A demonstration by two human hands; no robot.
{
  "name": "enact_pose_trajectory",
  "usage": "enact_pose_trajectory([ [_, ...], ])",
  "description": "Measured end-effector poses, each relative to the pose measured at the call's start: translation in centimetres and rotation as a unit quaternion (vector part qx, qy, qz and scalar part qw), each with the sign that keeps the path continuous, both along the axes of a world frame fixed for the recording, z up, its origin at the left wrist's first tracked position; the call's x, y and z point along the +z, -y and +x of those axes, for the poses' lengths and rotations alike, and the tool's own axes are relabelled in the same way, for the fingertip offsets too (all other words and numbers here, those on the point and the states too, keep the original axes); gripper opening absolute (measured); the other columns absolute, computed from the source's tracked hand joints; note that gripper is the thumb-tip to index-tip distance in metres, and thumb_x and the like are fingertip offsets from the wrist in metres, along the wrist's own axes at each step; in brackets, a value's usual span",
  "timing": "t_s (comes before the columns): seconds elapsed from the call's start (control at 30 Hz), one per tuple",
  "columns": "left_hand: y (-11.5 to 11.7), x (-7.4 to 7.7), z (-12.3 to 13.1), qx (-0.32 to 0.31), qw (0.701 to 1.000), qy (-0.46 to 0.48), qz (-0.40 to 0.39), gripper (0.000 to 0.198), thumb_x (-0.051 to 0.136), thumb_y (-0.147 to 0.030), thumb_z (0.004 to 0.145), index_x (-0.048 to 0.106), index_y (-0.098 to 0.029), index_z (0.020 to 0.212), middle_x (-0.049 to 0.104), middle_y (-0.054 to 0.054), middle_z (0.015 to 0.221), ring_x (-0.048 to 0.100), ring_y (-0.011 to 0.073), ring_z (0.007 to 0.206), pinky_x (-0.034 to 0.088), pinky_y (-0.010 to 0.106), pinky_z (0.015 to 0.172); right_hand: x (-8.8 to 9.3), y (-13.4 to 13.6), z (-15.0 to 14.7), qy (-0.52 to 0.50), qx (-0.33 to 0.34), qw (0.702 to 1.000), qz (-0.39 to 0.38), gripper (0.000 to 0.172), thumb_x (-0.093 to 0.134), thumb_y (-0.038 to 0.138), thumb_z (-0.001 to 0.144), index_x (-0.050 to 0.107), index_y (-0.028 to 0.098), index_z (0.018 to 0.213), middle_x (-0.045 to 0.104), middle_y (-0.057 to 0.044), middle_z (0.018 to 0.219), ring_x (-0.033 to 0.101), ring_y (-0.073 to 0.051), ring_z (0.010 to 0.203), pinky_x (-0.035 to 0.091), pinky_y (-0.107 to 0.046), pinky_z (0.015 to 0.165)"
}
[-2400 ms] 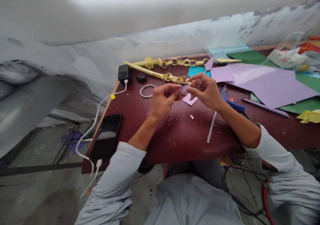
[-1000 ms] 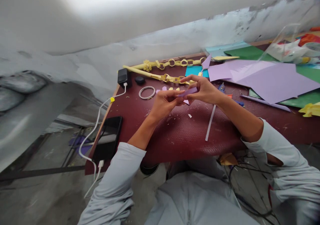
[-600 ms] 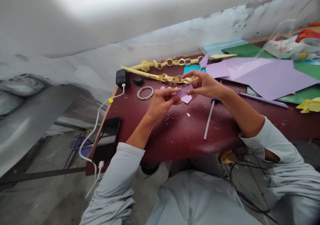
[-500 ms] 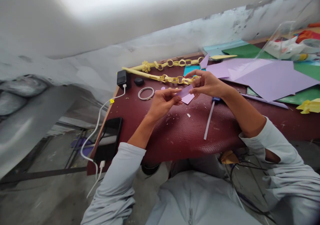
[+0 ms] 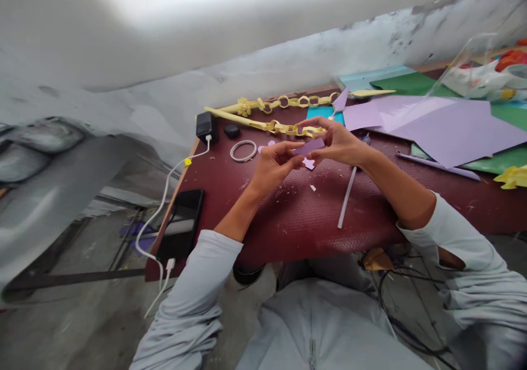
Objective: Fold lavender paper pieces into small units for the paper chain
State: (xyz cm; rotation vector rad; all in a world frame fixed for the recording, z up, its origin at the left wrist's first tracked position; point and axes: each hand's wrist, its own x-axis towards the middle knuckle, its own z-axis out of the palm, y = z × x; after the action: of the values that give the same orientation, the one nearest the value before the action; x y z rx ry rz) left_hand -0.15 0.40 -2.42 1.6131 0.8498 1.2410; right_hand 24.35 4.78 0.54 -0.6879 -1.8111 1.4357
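A small piece of purple paper [image 5: 309, 147] is held up between my two hands above the dark red table. My left hand [image 5: 274, 167] pinches its left end between thumb and fingers. On the other end, my right hand [image 5: 335, 142] is closed, thumb below and index finger arched over the top. Just beneath lies a lighter purple paper cutout [image 5: 308, 163], partly hidden by my fingers. Behind the hands stretches a yellow paper chain [image 5: 284, 128] fixed to a rolled yellow stick. A glue stick [image 5: 346, 198], pale and thin, lies under my right forearm.
Large purple sheets [image 5: 444, 131] and green sheets [image 5: 397, 84] cover the right side. At left are a black phone [image 5: 181, 224] with a white cable [image 5: 158, 211], a black power block [image 5: 205, 127] and a white ring [image 5: 242, 151]. A turquoise paper [image 5: 319, 112] lies at the back.
The held purple paper has turned and lifted slightly, and my hands have drawn closer around it. More of the cutout's notched edge shows below. The whole view has shifted a little.
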Motion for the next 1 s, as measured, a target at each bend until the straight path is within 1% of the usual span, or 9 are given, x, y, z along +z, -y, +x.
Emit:
enact_pose_trajectory([
  [0.13, 0.0, -0.1, 0.0, -0.014, 1.0, -0.014, 0.017, 0.047, 0.099, -0.043, 0.089, 0.085, -0.018, 0.127, 0.087, 0.007, 0.096, 0.084, 0.0176, 0.082, 0.068, 0.028, 0.076, -0.4, 0.4, -0.6, -0.004, -0.005, 1.0, 0.024, 0.096, 0.108, 0.037, 0.079, 0.058, 0.021, 0.159, 0.077, 0.0, 0.094, 0.079, -0.021, 0.081, 0.071, -0.032, 0.07],
  [0.23, 0.0, -0.2, 0.1, -0.017, 1.0, -0.016, 0.015, 0.042, 0.097, -0.04, 0.091, 0.086, -0.018, 0.125, 0.087, 0.007, 0.097, 0.084, 0.0173, 0.082, 0.068, 0.029, 0.078, -0.5, 0.6, -0.9, -0.002, -0.015, 1.0, 0.021, 0.097, 0.107, 0.037, 0.08, 0.056, 0.021, 0.161, 0.076, 0.002, 0.09, 0.078, -0.019, 0.074, 0.069, -0.03, 0.066],
  [0.37, 0.1, -0.3, 0.3, -0.016, 1.0, -0.019, -0.012, 0.042, 0.099, -0.041, 0.089, 0.086, -0.019, 0.123, 0.086, 0.005, 0.092, 0.082, 0.0167, 0.079, 0.069, 0.03, 0.078, -0.5, 0.4, -1.0, 0.013, 0.009, 1.0, 0.01, 0.094, 0.104, 0.034, 0.083, 0.054, 0.024, 0.162, 0.078, 0.002, 0.089, 0.078, -0.019, 0.072, 0.07, -0.03, 0.063],
  [0.47, -0.1, -0.4, 0.1, -0.014, 0.999, -0.006, -0.044, 0.046, 0.101, -0.043, 0.086, 0.086, -0.02, 0.122, 0.083, 0.003, 0.085, 0.08, 0.0152, 0.072, 0.069, 0.03, 0.075, -0.4, -0.3, -0.2, 0.013, 0.017, 1.0, 0.003, 0.091, 0.106, 0.028, 0.08, 0.059, 0.024, 0.158, 0.077, 0.003, 0.087, 0.079, -0.02, 0.073, 0.072, -0.032, 0.066],
  [0.57, -0.7, -0.6, -0.7, 0.004, 0.997, 0.006, -0.077, 0.052, 0.106, -0.044, 0.079, 0.085, -0.021, 0.121, 0.08, 0.0, 0.08, 0.08, 0.0157, 0.071, 0.07, 0.031, 0.074, 0.0, -1.4, 1.4, 0.0, -0.009, 1.0, -0.002, 0.085, 0.108, 0.023, 0.074, 0.066, 0.022, 0.148, 0.074, 0.005, 0.08, 0.075, -0.017, 0.067, 0.072, -0.031, 0.065],
  [0.67, -1.4, -0.8, -1.7, 0.028, 0.994, 0.029, -0.1, 0.063, 0.11, -0.047, 0.073, 0.083, -0.021, 0.123, 0.078, 0.0, 0.077, 0.082, 0.0183, 0.072, 0.071, 0.033, 0.074, 0.5, -2.2, 2.9, -0.026, -0.06, 0.998, 0.002, 0.082, 0.107, 0.022, 0.073, 0.067, 0.02, 0.145, 0.076, 0.003, 0.081, 0.075, -0.018, 0.07, 0.072, -0.032, 0.067],
  [0.8, -1.6, -0.6, -1.9, 0.05, 0.991, 0.062, -0.112, 0.073, 0.113, -0.05, 0.065, 0.082, -0.018, 0.123, 0.081, 0.002, 0.078, 0.083, 0.0206, 0.075, 0.072, 0.033, 0.074, 0.7, -1.9, 2.5, -0.041, -0.1, 0.994, 0.014, 0.081, 0.108, 0.029, 0.073, 0.07, 0.021, 0.144, 0.077, 0.001, 0.085, 0.076, -0.02, 0.075, 0.073, -0.033, 0.067],
  [0.9, -1.0, -0.2, -1.1, 0.037, 0.992, 0.058, -0.104, 0.067, 0.112, -0.054, 0.068, 0.083, -0.016, 0.115, 0.085, 0.007, 0.087, 0.085, 0.021, 0.078, 0.072, 0.033, 0.075, 0.3, -0.9, 0.6, 0.011, -0.063, 0.997, 0.031, 0.061, 0.109, 0.038, 0.074, 0.08, 0.019, 0.125, 0.079, -0.003, 0.089, 0.076, -0.021, 0.078, 0.072, -0.032, 0.063],
  [1.0, -0.5, 0.0, -0.5, 0.023, 0.995, 0.047, -0.086, 0.063, 0.11, -0.057, 0.07, 0.082, -0.016, 0.109, 0.087, 0.008, 0.092, 0.086, 0.0213, 0.08, 0.071, 0.032, 0.074, -0.2, 0.0, -1.1, 0.037, -0.043, 0.996, 0.066, 0.045, 0.103, 0.047, 0.083, 0.084, 0.016, 0.11, 0.077, -0.005, 0.083, 0.072, -0.019, 0.074, 0.07, -0.031, 0.06],
])
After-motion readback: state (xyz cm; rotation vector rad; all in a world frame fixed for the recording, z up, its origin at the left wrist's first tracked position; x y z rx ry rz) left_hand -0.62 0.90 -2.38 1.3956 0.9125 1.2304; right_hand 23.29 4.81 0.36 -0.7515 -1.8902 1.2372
